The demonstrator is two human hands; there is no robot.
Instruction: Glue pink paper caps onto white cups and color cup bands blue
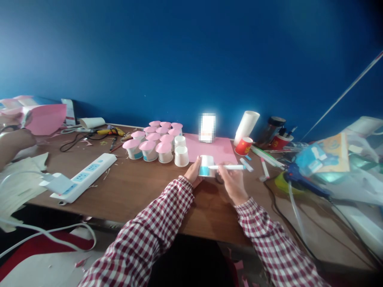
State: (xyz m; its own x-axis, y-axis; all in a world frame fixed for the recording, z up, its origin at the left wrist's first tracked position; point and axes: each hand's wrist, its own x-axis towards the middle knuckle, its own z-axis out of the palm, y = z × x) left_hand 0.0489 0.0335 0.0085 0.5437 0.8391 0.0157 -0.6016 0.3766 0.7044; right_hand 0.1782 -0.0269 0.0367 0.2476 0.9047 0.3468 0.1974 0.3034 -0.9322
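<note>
My left hand [193, 172] is closed around a white paper cup [207, 161] that has a blue patch on its side. In my right hand [233, 180] is a white marker pen [235, 167], lying nearly level with its tip end at the cup's wall. Whether the tip touches the cup I cannot tell. Just left of the held cup stand two plain white paper cups [181, 156], upside down. Beside them are rows of cups topped with pink paper discs [164, 148]. A pink paper sheet [221, 148] lies behind my hands.
A power strip [88, 175] with a plugged charger lies left. At far left another person's hand [14, 145] holds pink paper [48, 118]. A red cup [243, 146] and a leaning stack of white cups [247, 125] stand right, near a blue glue gun [305, 181] and its cable.
</note>
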